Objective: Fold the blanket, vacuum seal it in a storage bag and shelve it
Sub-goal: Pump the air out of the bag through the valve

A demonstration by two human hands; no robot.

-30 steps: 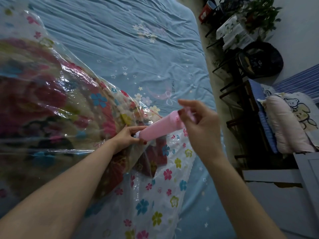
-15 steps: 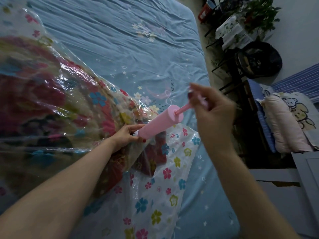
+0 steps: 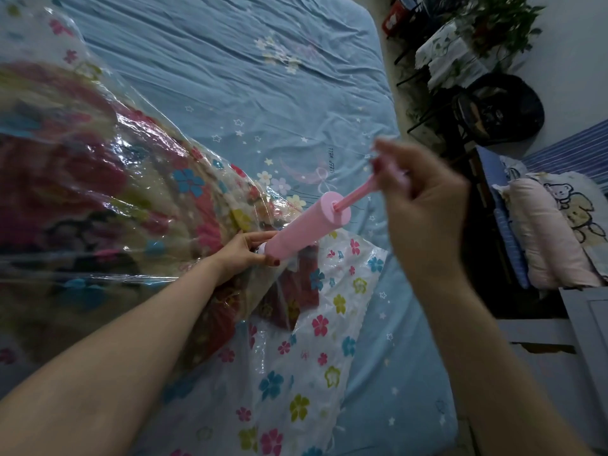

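Observation:
A clear storage bag (image 3: 316, 327) printed with coloured flowers lies on the bed, and a folded red-patterned blanket (image 3: 98, 179) fills it. A pink hand pump (image 3: 309, 225) stands tilted with its white base against the bag. My left hand (image 3: 243, 251) grips the pump's lower end at the bag. My right hand (image 3: 424, 199) holds the pump's handle, with the pink rod drawn out of the cylinder. The handle itself is mostly hidden in my fingers.
The bed has a blue sheet (image 3: 250, 77) with stars and flowers. To the right stand a dark chair (image 3: 493, 113), a plant on a small table (image 3: 460, 44), pink pillows (image 3: 552, 232) and a grey cabinet (image 3: 585, 340).
My right hand has pulled the pump handle up and to the right, drawing the rod out of the cylinder. My left hand has stayed at the pump's base.

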